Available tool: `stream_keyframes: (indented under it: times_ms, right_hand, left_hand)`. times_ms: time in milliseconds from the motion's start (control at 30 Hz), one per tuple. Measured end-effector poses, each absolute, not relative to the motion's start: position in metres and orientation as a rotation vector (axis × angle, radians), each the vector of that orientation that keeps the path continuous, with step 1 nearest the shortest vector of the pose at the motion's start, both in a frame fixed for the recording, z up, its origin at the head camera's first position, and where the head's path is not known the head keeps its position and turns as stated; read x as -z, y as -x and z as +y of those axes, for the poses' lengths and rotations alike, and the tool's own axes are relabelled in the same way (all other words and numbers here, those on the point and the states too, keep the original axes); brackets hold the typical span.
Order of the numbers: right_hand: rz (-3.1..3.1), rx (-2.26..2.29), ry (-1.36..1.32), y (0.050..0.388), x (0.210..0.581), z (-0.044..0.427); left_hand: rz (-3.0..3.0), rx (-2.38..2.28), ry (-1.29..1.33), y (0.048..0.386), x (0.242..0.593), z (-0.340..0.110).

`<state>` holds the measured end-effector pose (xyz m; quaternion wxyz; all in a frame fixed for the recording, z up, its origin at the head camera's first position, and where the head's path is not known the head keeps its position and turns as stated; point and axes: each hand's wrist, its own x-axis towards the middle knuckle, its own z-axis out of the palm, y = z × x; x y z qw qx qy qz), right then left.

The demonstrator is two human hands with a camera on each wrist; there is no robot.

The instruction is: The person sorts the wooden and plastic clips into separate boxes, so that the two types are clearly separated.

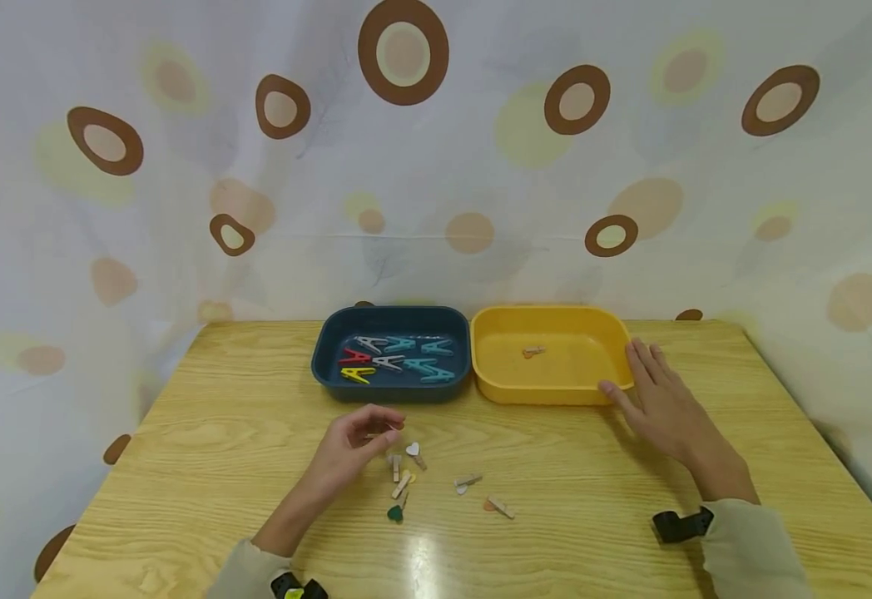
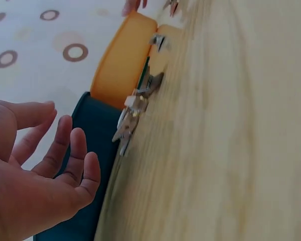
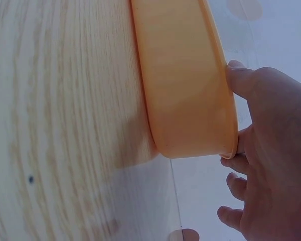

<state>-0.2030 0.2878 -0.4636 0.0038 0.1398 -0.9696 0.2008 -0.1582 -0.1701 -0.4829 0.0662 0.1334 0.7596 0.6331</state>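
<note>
Your left hand (image 1: 346, 449) curves at lower centre-left; you cannot tell whether it pinches anything. Small wooden clips (image 1: 402, 485) lie right of it on the table (image 1: 593, 549). Your right hand (image 1: 668, 412), relaxed, rests against the right-of-centre yellow tray (image 1: 548, 395); the adjoining blue tray (image 1: 391, 394) holds plastic clips (image 1: 356, 357).

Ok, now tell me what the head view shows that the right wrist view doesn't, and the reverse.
Only the head view shows the left hand, the navy tray with its plastic clips, the small wooden clips scattered on the table, and the lone wooden clip inside the yellow tray.

Only the right wrist view lets a small dark spot on the table be made out.

Both show the right hand touching the yellow tray, part of the table, and the patterned cloth behind.
</note>
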Motion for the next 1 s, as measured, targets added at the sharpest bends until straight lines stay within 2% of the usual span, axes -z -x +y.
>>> stream_keyframes:
  times_ms: [333,1000]
  right_hand:
    - [-3.036,-0.618,-0.446,0.205,0.464,0.284]
    - [-3.004,-0.641,-0.462,0.203,0.467,0.289]
  left_hand:
    - [2.393,-1.725,-0.432,0.155,0.486,-0.184]
    - [2.579,-1.379,-0.615,0.156,0.492,-0.184]
